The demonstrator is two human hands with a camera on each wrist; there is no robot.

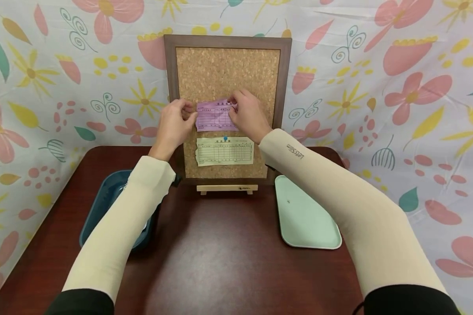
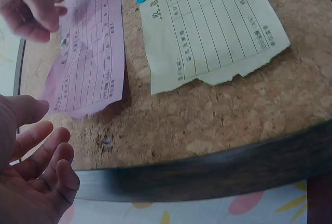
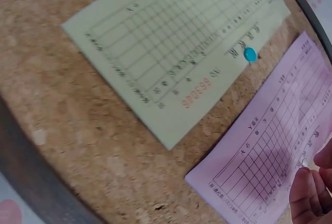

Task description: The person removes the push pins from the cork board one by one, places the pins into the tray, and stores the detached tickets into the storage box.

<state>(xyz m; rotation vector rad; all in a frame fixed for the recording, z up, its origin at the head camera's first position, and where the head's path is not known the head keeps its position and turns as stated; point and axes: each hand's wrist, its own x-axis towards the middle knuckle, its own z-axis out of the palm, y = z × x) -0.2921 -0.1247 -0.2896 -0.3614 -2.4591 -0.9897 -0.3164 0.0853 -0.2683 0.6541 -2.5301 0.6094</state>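
A creased pink form slip (image 1: 216, 118) lies against the cork board (image 1: 228, 70). My left hand (image 1: 174, 124) is at its left edge, thumb tip right at the paper, with a gap between thumb and forefinger in the left wrist view. Over the slip's upper right is my right hand (image 1: 249, 111), its thumb and bent fingers parted. Close by those fingertips, a clear pin (image 3: 304, 163) shows on the slip's top edge; the left wrist view shows it apart from the fingers. Below, a pale green form slip (image 1: 225, 152) hangs from a blue pushpin (image 1: 225, 138).
The brown-framed board leans on a small wooden stand (image 1: 227, 188) on the dark red table (image 1: 220, 253). A blue tray (image 1: 87, 218) stands at the left, partly behind my left sleeve. A mint green tray (image 1: 307, 223) lies at the right. Flowered cloth hangs behind.
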